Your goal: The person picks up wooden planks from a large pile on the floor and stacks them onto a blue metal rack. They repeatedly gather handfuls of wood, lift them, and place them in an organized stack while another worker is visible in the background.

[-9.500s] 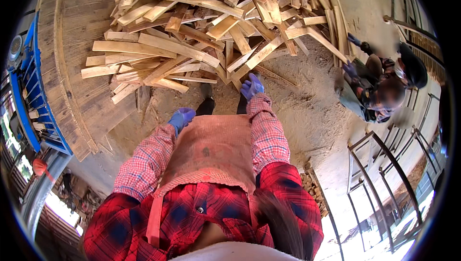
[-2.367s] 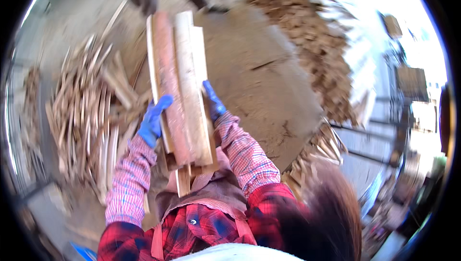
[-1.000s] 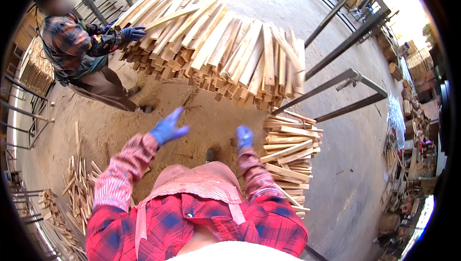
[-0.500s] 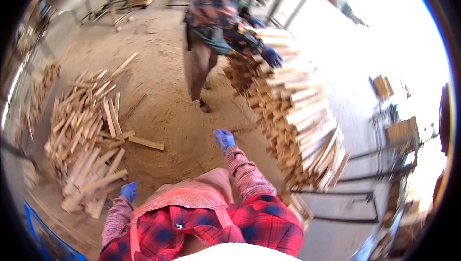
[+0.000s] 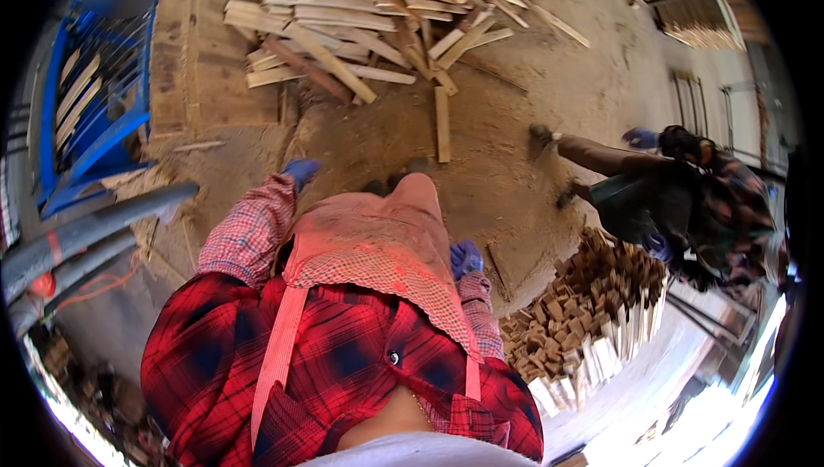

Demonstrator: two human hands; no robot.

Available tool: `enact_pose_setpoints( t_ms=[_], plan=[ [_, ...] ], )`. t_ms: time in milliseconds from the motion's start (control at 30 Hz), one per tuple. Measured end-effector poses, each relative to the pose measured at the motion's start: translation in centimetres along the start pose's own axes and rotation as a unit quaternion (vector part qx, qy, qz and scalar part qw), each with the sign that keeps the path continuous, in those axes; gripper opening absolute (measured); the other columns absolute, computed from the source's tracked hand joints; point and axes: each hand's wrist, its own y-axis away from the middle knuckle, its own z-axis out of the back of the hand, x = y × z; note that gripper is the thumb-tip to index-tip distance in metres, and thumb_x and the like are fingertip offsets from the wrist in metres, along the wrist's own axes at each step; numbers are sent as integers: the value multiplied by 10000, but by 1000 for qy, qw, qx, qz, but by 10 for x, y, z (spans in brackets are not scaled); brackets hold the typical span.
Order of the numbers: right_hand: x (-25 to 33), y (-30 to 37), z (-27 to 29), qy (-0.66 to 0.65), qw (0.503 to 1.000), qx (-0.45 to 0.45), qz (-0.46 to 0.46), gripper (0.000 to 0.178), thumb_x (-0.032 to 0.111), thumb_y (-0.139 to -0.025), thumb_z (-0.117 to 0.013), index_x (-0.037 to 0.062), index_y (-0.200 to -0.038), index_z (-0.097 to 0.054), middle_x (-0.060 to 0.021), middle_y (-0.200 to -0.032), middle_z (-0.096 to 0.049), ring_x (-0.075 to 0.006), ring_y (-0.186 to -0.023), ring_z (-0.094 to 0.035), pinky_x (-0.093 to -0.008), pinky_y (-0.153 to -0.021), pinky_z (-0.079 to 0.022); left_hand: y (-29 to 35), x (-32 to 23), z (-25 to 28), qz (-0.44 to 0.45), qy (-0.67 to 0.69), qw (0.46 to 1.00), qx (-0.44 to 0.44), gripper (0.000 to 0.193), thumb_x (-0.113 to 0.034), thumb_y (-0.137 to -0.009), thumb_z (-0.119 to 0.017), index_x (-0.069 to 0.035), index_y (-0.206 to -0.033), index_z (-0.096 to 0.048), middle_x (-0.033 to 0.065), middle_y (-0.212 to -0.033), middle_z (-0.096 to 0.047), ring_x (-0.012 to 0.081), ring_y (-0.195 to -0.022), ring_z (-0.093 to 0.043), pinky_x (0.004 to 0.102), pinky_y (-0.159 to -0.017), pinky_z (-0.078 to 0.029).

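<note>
My left hand [image 5: 300, 173], in a blue-purple glove, hangs over the floor to the left of my apron [image 5: 365, 239]. It touches no wood, and its fingers are too small and blurred to read. At the apron's right side is my right hand [image 5: 466, 258], gloved alike, its fingers curled in with nothing seen in them. Ahead lies a loose heap of wooden strips [image 5: 343, 25], with one single strip [image 5: 442, 124] sticking out toward me. To the right of my right hand rises a neat stack of wooden strips [image 5: 584, 304], cut ends facing up in the picture.
A co-worker [image 5: 687, 192] in a plaid shirt and gloves stands at the right, beside the stack. A blue metal frame [image 5: 99, 141] and thick grey pipes [image 5: 94, 235] are at the left. Wooden boarding [image 5: 215, 89] borders the heap. Another wood stack [image 5: 704, 25] stands far right.
My view has swung round to the right-hand stack's opposite side, so the loose heap now lies ahead and the co-worker at the right. My right hand has dropped back beside the apron.
</note>
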Motion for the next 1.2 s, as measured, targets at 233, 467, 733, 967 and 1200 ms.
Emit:
enact_pose_setpoints(
  t_ms=[233,467,733,967,1200],
  plan=[
    [90,-46,-32,78,992,-103,-1,474,412,-843,-540,46,-1139,-479,-159,-1092,-581,-322,-962,-573,-452,-833,-452,12,-84,-19,-54,-146,986,64,288,-351,-776,-587,-66,-793,-630,40,-651,-572,136,-581,-526,280,-526,-400],
    [204,-58,-200,182,980,38,69,435,381,-829,-578,63,-1122,-539,-111,-1006,-630,-252,-854,-618,-375,-728,-492,5,-179,-1,-94,1,995,-24,432,-381,-760,-624,-49,-1036,-638,130,-976,-643,269,-920,-598,358,-816,-450],
    [206,-51,-384,232,966,103,41,408,325,-843,-593,63,-1147,-523,-111,-1071,-619,-206,-841,-622,-322,-685,-500,-75,-202,69,-70,-168,983,32,458,-374,-731,-639,-51,-1055,-611,131,-931,-645,270,-868,-606,359,-779,-459],
    [90,-102,-423,137,983,97,-76,470,356,-858,-575,66,-1217,-485,-120,-1139,-588,-239,-920,-615,-318,-724,-504,-224,-244,144,-97,-506,856,-41,444,-321,-746,-579,-85,-1120,-541,141,-1125,-570,296,-1079,-532,386,-892,-425],
    [-30,-151,-524,161,972,68,-158,429,355,-889,-534,87,-1220,-484,-111,-1153,-584,-222,-926,-602,-331,-770,-490,-409,-276,165,-374,-807,452,-73,409,-164,-845,-419,-132,-1251,-454,68,-1286,-462,232,-1221,-409,384,-1013,-296]
  ],
)
